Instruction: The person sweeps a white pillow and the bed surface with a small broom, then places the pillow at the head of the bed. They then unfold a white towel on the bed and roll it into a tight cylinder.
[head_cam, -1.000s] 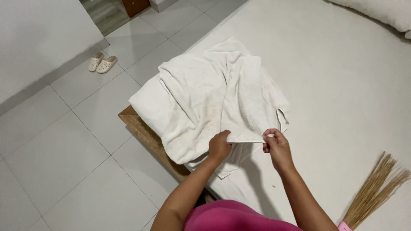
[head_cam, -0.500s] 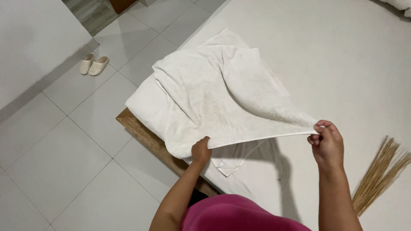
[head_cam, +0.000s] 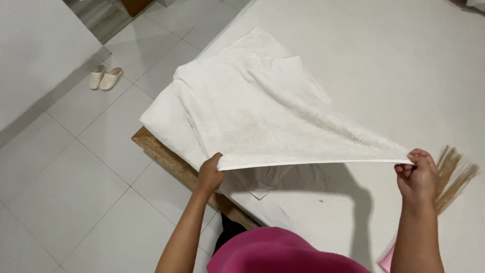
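Two hands, left hand (head_cam: 209, 174) and right hand (head_cam: 418, 176), pinch one white towel (head_cam: 262, 114) taut by its near edge (over the bed corner (head_cam: 166, 119)). One pair of slippers (head_cam: 105, 78) sits at ten o'clock; one straw broom (head_cam: 452, 172) lies at three.

White-tiled floor (head_cam: 76, 202) (pale slippers (head_cam: 105, 78)), wood-framed bed (head_cam: 404, 76)

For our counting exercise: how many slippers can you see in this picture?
2: one slipper and a second slipper side by side on the tiled floor, upper left. None seems hidden.

Single head-worn view, steeply downward, close above the bed (head_cam: 384, 60) corner.
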